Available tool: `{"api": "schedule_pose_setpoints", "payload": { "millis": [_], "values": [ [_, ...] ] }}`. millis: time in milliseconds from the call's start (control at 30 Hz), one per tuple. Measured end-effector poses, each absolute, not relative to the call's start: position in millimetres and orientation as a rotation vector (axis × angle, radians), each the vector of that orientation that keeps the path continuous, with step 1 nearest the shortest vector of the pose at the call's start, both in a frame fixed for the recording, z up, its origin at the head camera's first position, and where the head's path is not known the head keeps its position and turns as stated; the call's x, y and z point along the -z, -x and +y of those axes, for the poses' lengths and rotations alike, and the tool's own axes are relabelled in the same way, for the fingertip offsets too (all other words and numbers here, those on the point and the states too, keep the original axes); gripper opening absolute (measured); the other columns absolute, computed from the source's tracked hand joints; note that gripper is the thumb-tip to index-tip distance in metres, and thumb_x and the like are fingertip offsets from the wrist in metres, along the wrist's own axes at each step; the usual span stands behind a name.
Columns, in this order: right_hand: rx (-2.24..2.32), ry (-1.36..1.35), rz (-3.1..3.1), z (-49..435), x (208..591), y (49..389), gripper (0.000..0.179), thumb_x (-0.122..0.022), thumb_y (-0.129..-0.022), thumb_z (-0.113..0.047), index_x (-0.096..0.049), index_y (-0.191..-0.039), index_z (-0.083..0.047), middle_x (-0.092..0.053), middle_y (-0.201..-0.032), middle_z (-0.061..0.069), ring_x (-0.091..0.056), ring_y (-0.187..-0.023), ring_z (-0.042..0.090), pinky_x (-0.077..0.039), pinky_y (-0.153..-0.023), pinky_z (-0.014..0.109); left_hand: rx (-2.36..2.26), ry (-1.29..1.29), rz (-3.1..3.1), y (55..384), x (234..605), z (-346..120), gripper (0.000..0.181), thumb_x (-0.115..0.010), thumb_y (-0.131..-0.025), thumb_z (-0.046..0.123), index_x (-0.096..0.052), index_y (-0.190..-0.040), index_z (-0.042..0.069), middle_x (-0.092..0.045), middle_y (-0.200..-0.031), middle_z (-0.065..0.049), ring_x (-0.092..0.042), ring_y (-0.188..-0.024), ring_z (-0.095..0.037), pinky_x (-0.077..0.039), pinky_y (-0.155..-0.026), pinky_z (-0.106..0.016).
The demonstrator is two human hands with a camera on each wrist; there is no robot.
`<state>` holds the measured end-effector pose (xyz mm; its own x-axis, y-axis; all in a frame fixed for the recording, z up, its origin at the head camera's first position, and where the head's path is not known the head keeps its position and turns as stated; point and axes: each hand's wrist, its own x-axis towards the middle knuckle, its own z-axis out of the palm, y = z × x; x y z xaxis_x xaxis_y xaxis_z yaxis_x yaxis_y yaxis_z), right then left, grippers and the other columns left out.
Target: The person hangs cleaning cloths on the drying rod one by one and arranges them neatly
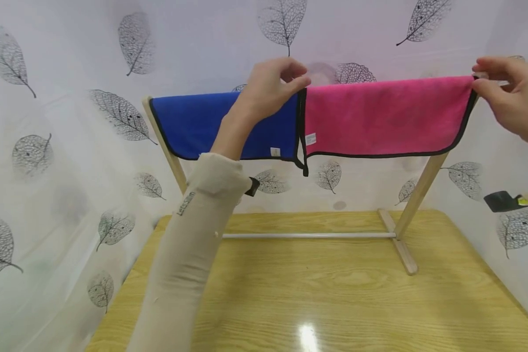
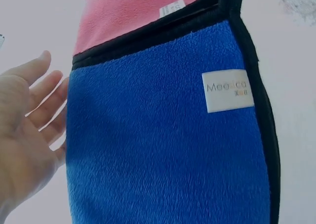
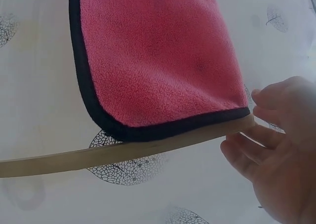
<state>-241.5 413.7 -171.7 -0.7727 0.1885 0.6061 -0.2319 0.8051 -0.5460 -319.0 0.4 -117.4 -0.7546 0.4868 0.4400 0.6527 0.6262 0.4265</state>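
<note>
A blue towel (image 1: 264, 137) and a pink towel (image 1: 378, 120), both edged in black, hang side by side over the top of a wooden rack (image 1: 422, 183). My left hand (image 1: 275, 85) is at the top where the two towels meet. In the left wrist view its loosely bent fingers (image 2: 47, 98) lie beside the blue towel's fold and pinch nothing. My right hand (image 1: 512, 93) is at the pink towel's top right corner. The right wrist view has its loosely bent fingers (image 3: 242, 152) around the post's upper end, with the thumb apart from the cloth.
The rack stands on a wood-grain table (image 1: 334, 293), with a white lower bar (image 1: 308, 235) and a wooden foot (image 1: 402, 249) on the right. Behind it hangs a pale curtain (image 1: 70, 195) with a leaf print. A black strap end (image 1: 253, 187) sticks out by the left sleeve.
</note>
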Motion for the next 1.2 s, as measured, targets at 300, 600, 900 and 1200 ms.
{"api": "schedule_pose_setpoints", "payload": {
  "millis": [300, 600, 900, 1200],
  "values": [
    [-0.840, 0.000, -2.302, 409.7, 168.0, 226.4, 0.049, -0.037, -0.113, -0.029, -0.035, -0.162, -0.026, -0.040, -0.163, -0.003, -0.046, -0.114, -0.009, -0.027, -0.114, 0.017, 0.798, 0.861, -2.432, 296.7, 124.9, -27.1, 0.054, -0.057, -0.107, 0.035, -0.047, -0.156, 0.015, -0.057, -0.149, 0.002, -0.052, -0.133, -0.006, -0.036, -0.108, -0.014],
    [-0.650, -0.030, -2.353, 394.0, 178.5, 200.3, 0.064, -0.035, -0.111, -0.045, -0.019, -0.167, -0.018, -0.020, -0.170, 0.013, -0.028, -0.146, 0.055, -0.018, -0.121, 0.064, 0.664, 0.882, -2.325, 275.3, 149.1, -59.7, 0.062, -0.050, -0.109, 0.040, -0.032, -0.163, 0.014, -0.033, -0.166, -0.001, -0.023, -0.153, -0.006, -0.013, -0.121, -0.019],
    [-0.398, -0.286, -2.354, 386.9, 194.8, 186.1, 0.103, -0.026, -0.098, -0.077, -0.021, -0.161, 0.003, -0.014, -0.169, 0.025, -0.009, -0.157, 0.040, -0.001, -0.125, 0.055, 0.474, 0.892, -2.391, 255.1, 173.4, -82.1, 0.071, -0.045, -0.109, 0.050, -0.019, -0.166, 0.017, -0.010, -0.173, -0.001, 0.000, -0.158, -0.017, -0.008, -0.127, -0.047],
    [-0.318, -0.478, -2.394, 376.7, 218.8, 169.4, 0.097, -0.032, -0.103, -0.071, -0.021, -0.161, 0.007, -0.011, -0.169, 0.025, -0.002, -0.158, 0.037, 0.000, -0.127, 0.048, 0.366, 0.899, -2.439, 237.2, 202.3, -105.1, 0.076, -0.049, -0.108, 0.049, -0.016, -0.167, 0.016, -0.001, -0.173, -0.003, 0.008, -0.158, -0.022, -0.007, -0.126, -0.056]
  ]
}}
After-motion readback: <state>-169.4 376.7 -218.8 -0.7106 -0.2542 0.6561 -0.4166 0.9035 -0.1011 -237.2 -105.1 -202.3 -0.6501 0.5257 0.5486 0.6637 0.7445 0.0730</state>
